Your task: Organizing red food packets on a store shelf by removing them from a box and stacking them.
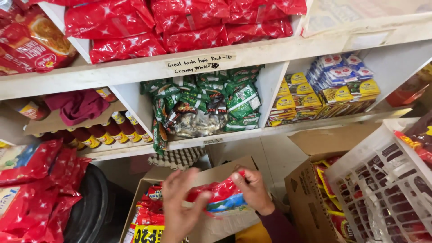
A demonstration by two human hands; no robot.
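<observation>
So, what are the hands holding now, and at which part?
Both hands hold one red snack packet over an open cardboard box: the left hand grips its left end, the right hand its upper right end.

Two bare hands, one sleeve showing

The left hand [180, 207] is wearing no glove, ring or visible sleeve; the right hand [253, 189] is also going bare, with a dark maroon sleeve [280, 227] covering the near forearm from the wrist.

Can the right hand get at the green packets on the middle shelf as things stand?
Probably not right away. The right hand is pinching one end of the red packet, with the left hand on the other end. The green packets sit in an open-fronted shelf bay with nothing in front, so the way looks free once that grip lets go.
</observation>
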